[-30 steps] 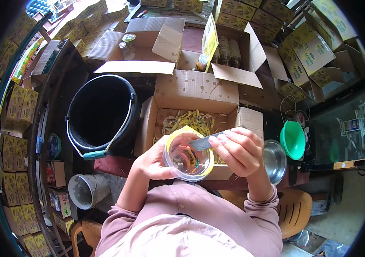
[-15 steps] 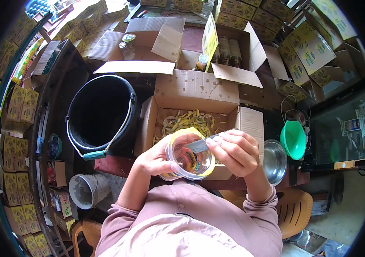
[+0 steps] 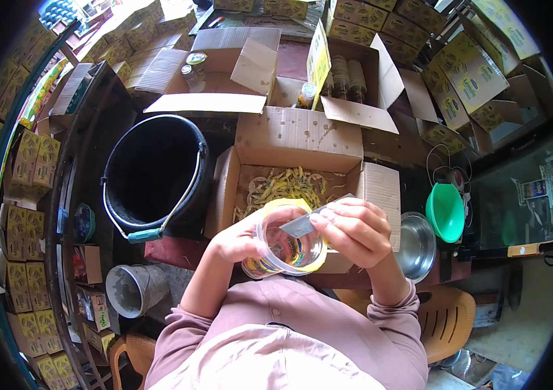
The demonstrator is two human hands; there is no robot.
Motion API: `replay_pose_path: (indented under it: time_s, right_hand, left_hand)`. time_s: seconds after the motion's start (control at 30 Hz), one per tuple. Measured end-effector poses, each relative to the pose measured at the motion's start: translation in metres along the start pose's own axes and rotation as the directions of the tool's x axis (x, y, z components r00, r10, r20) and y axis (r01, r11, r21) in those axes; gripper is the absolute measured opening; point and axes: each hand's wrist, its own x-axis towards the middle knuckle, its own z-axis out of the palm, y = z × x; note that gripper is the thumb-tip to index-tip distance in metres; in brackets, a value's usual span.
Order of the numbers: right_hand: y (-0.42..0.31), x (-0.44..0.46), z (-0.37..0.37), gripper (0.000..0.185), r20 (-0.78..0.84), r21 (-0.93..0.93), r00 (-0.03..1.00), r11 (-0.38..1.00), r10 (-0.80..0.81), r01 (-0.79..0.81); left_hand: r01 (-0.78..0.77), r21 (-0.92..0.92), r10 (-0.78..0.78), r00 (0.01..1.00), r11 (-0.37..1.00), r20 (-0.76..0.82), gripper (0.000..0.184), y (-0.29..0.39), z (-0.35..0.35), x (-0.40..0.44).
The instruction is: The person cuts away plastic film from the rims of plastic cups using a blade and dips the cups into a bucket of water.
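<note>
Steadying clear tub [image 3: 289, 249], left hand [image 3: 241, 240] clamps side; right hand [image 3: 358, 234] pinches blade [image 3: 299, 226]. Tub likely light, flexible; best held around wall.

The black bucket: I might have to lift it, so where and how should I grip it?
Probably by the teal grip on the wire handle, coming from the near side: the handle slopes that way, leaving the grip outside the black bucket.

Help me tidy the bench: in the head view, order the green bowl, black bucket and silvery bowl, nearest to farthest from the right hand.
1. Silvery bowl: just right of the right hand.
2. Green bowl: farther right.
3. Black bucket: far over on the left.
</note>
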Motion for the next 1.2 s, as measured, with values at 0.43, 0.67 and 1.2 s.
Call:
replay_pose_path:
  time_s: [0.43,0.67,1.2]
  right_hand:
    - [0.012,-0.041,0.027,0.019,-0.265,0.132,0.746,0.789,0.611,-0.6]
    - [0.014,-0.042,0.028,0.027,-0.117,0.088,0.633,0.643,0.765,-0.761]
    - [0.043,-0.138,0.055,0.049,0.678,0.054,-0.001,-0.052,0.735,-0.997]
  left_hand:
    - [-0.076,0.178,0.08,0.997,0.981,-0.018,0.074,-0.002,-0.017,-0.007]
    - [-0.211,0.662,0.343,0.936,0.719,-0.075,0.08,-0.003,-0.014,0.004]
    - [-0.279,0.651,0.43,0.9,0.706,-0.08,0.078,-0.002,-0.014,0.001]
